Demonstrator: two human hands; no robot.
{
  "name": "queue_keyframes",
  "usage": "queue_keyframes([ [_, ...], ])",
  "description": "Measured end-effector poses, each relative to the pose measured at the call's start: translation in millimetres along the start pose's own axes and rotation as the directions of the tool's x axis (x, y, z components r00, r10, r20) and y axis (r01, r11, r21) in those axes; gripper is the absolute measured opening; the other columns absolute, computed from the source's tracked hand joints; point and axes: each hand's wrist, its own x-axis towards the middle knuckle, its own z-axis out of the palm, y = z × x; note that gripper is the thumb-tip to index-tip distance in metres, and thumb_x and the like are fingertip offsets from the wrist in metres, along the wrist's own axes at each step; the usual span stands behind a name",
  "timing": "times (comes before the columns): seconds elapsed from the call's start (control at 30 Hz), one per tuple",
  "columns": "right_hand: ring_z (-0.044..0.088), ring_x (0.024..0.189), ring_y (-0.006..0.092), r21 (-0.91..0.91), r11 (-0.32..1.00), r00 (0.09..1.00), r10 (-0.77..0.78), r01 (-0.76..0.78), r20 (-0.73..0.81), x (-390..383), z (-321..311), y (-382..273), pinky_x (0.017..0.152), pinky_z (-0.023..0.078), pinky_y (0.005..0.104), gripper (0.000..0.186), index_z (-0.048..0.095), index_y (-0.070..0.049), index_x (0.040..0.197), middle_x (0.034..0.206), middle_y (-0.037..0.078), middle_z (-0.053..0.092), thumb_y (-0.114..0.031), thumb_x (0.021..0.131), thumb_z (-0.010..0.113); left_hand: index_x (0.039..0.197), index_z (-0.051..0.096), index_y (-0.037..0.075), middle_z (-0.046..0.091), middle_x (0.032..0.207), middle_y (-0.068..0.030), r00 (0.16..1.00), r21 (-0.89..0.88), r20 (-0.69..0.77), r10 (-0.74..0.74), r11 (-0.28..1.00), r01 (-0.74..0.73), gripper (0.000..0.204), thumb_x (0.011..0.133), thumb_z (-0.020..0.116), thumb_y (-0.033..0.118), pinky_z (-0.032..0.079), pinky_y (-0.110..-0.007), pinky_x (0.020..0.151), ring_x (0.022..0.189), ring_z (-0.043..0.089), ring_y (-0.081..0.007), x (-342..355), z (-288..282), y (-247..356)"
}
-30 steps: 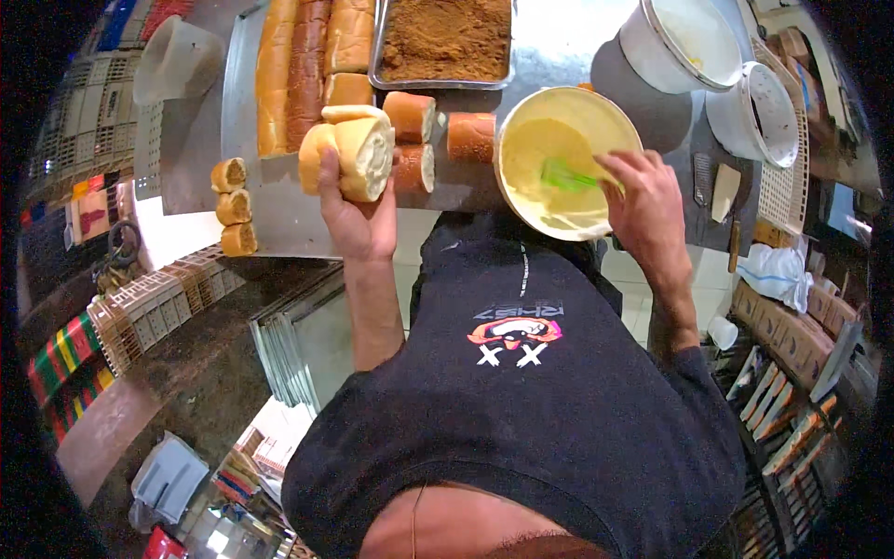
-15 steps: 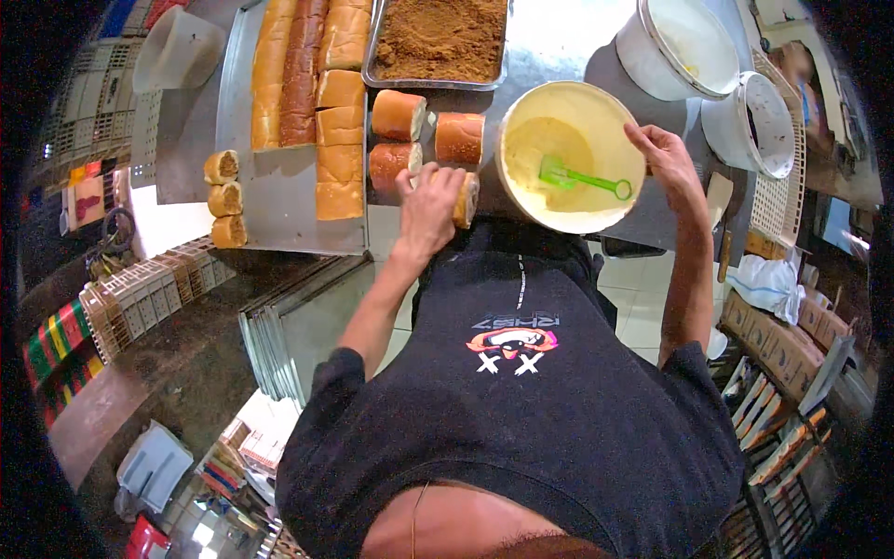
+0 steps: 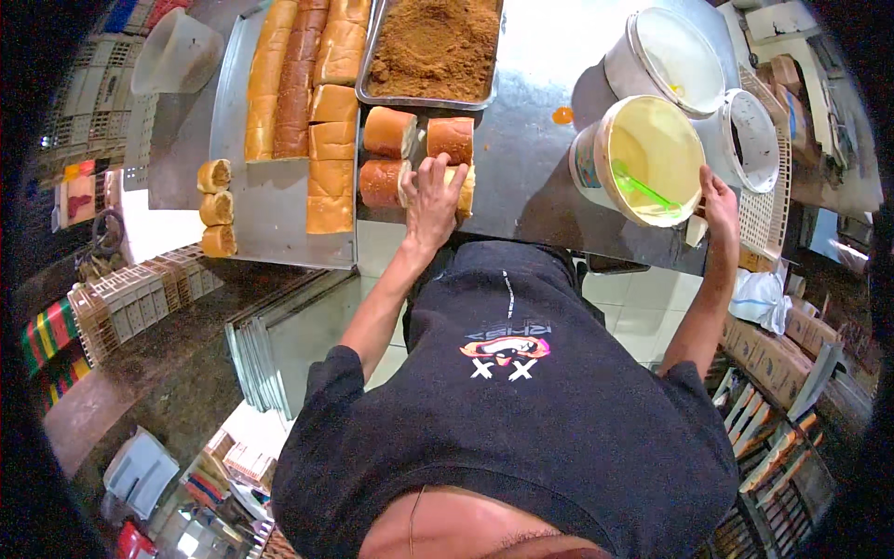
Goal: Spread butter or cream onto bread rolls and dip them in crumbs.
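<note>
My left hand (image 3: 431, 202) is curled over the nearest right piece of a cluster of cut bread chunks, its fingers bent round a bread piece (image 3: 465, 193) that they partly hide. Beside it sit a reddish-brown bread chunk (image 3: 380, 184), a golden chunk (image 3: 388, 132) and another brown-topped chunk (image 3: 451, 138). To the right, my right hand (image 3: 721, 203) grips the rim of a white bucket (image 3: 589, 166), which is tilted on the table. Pale yellow cream (image 3: 643, 140) coats its inside, and a green spatula (image 3: 647, 191) leans within.
A metal tray of brown crumbs (image 3: 433, 51) lies beyond the bread chunks. At left, a metal sheet (image 3: 279, 210) bears long loaves (image 3: 293, 84) and small rolls (image 3: 217, 208). Two white buckets (image 3: 675, 56) stand at the far right. An orange spot (image 3: 562, 115) marks the table.
The cream bucket has moved right, away from the bread, with my right hand on its rim, and its opening tilts more sideways. My left hand stays at the same bread piece.
</note>
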Motion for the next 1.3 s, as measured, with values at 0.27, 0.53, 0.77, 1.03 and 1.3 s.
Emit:
queue_keyframes([
  [0.27, 0.069, 0.09, 0.0279, -0.016, 0.613, 0.61, -0.788, 0.79, -0.084, -139.7, 173.5, -164.2, 0.084, 0.055, 0.0378, 0.033, 0.068, -0.006, 0.112, 0.099, 0.013, 0.071, -0.011, 0.081, 0.078, 0.142, 0.046, 0.024, 0.04, 0.145, -0.0111, 0.992, -0.134, -0.026, -0.122, 0.984, 0.118, 0.086, 0.064, 0.077, 0.007, 0.026, -0.051, 0.104, 0.136, 0.036, -0.0315, -30.1, -36.3, -14.3],
  [0.53, 0.058, 0.105, 0.0245, -0.556, 0.098, 0.363, -0.846, 0.825, 0.39, -127.0, 350.0, -104.4, 0.088, 0.044, 0.0373, 0.077, 0.05, -0.006, 0.13, 0.108, 0.01, 0.06, -0.023, 0.063, 0.082, 0.135, 0.05, 0.017, 0.044, 0.142, -0.0142, 0.877, -0.248, -0.165, -0.452, 0.879, 0.407, 0.075, 0.067, 0.082, 0.016, 0.026, -0.055, 0.107, 0.134, 0.038, -0.0358, -65.5, -87.4, -46.5],
  [0.77, 0.069, 0.1, 0.037, 0.363, 0.622, 0.6, -0.778, 0.694, 0.185, -100.4, 291.1, -204.2, 0.085, 0.056, 0.0462, 0.074, 0.045, -0.005, 0.125, 0.109, 0.019, 0.068, -0.012, 0.062, 0.083, 0.128, 0.053, 0.009, 0.05, 0.134, -0.0155, 0.648, -0.343, -0.222, -0.728, 0.681, 0.647, 0.062, 0.073, 0.081, 0.014, 0.029, -0.054, 0.107, 0.129, 0.043, -0.0373, -108.9, -100.3, -61.3],
  [1.03, 0.063, 0.112, 0.03, 0.327, 0.409, 0.523, -0.692, 0.852, -0.498, 101.7, 349.9, -328.6, 0.096, 0.052, 0.0372, 0.101, 0.034, -0.005, 0.138, 0.119, 0.017, 0.061, -0.028, 0.06, 0.095, 0.127, 0.052, 0.006, 0.051, 0.131, -0.0155, 0.579, -0.406, -0.26, -0.773, 0.631, 0.661, 0.06, 0.073, 0.079, 0.012, 0.03, -0.053, 0.107, 0.127, 0.044, -0.037, -101.3, -106.6, -85.2],
  [1.3, 0.067, 0.1, 0.0356, -0.09, 0.733, 0.696, -0.671, 0.674, -0.256, 154.2, 394.0, -305.8, 0.092, 0.05, 0.0488, 0.091, 0.046, -0.006, 0.127, 0.107, 0.016, 0.07, -0.048, 0.061, 0.092, 0.125, 0.053, 0.004, 0.053, 0.129, -0.0136, 0.474, -0.364, -0.247, -0.845, 0.534, 0.763, 0.058, 0.074, 0.079, 0.013, 0.031, -0.052, 0.108, 0.128, 0.044, -0.0355, -107.1, -110.7, -108.3],
])
